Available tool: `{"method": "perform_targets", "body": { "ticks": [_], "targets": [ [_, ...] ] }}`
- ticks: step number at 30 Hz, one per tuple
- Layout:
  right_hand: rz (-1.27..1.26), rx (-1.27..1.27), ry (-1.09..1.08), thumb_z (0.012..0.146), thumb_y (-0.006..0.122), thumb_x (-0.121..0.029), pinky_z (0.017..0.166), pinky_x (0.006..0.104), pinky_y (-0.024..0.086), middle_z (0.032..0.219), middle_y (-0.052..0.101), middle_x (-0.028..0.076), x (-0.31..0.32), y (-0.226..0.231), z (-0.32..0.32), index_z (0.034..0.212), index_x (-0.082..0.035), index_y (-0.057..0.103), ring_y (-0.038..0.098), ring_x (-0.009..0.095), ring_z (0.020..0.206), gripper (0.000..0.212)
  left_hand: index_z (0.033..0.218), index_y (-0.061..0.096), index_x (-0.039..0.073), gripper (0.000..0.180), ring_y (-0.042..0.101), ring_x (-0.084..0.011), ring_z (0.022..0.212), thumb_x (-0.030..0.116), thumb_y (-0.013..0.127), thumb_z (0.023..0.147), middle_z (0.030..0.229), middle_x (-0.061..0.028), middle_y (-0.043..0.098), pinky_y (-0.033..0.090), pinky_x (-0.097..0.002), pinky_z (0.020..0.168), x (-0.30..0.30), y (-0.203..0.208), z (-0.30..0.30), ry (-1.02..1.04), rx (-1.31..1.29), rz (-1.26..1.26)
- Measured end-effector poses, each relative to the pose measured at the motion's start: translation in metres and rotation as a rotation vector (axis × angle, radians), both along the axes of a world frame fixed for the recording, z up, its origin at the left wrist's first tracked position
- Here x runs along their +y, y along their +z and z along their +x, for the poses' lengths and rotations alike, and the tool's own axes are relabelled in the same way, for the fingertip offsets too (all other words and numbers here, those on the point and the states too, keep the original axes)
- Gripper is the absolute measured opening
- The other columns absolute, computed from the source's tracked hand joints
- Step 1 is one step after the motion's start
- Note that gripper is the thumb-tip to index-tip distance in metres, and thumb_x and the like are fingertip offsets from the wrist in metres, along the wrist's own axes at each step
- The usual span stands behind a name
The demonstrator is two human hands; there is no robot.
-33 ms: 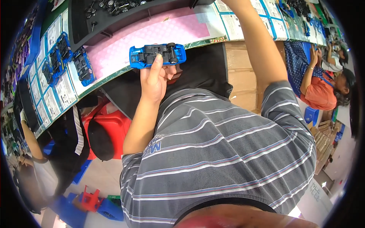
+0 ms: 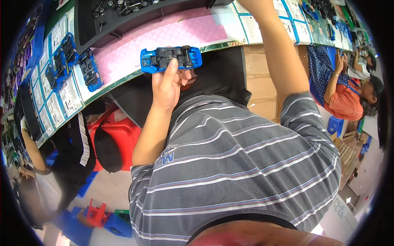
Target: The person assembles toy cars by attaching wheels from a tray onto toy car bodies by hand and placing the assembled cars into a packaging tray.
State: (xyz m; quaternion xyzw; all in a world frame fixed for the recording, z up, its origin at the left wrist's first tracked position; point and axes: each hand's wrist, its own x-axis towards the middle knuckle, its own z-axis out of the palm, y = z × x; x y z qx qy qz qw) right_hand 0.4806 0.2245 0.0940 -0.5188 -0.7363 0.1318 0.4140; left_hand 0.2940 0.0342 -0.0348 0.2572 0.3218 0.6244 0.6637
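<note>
My left hand point(image 2: 166, 88) is closed round a blue toy car point(image 2: 170, 58), which lies upside down with its black underside facing up. The thumb presses on the middle of that underside. A pair of black wheels on an axle point(image 2: 187, 56) sits across the car's right end; no wheels show at its left end. My right forearm point(image 2: 283, 49) stretches up over the table, and its hand is cut off by the upper edge of the picture. Near the top, a black tray point(image 2: 137, 20) holds several small wheels on axles point(image 2: 123, 5).
Several more blue toy cars point(image 2: 89, 70) lie underside up on the table at the left, over printed sheets point(image 2: 57, 105). A pink padded mat point(image 2: 123, 61) covers the table before me. A red stool point(image 2: 127, 133) stands at the left; co-workers sit at both sides. Cardboard point(image 2: 262, 78) is below the table edge.
</note>
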Motion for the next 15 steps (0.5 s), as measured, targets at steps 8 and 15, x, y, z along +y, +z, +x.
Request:
{"method": "perform_targets", "body": {
  "ticks": [8,15],
  "targets": [
    [-0.117,-0.107,0.574,0.08,0.076,-0.026,0.07,0.0405,0.052,0.08,0.067,0.014,-0.091,-0.051,-0.065,0.084,0.0,0.07,0.066,0.032,0.077,0.026,0.126,0.048,0.006,0.033,0.061,-0.0138,0.071,0.019,0.06,0.098,0.095,-0.0064,0.062,0.044,-0.0239,0.057,0.001,0.004,0.011,-0.084,0.049,-0.034],
    [-0.187,-0.115,0.606,0.079,0.081,-0.029,0.077,0.0352,0.053,0.081,0.069,0.013,-0.092,-0.046,-0.067,0.088,-0.002,0.072,0.068,0.023,0.08,0.03,0.126,0.049,0.007,0.037,0.062,-0.0131,0.069,0.022,0.065,0.096,0.09,-0.0067,0.062,0.046,-0.0228,0.054,-0.01,0.0,-0.002,-0.077,0.032,-0.037]
  ]
}}
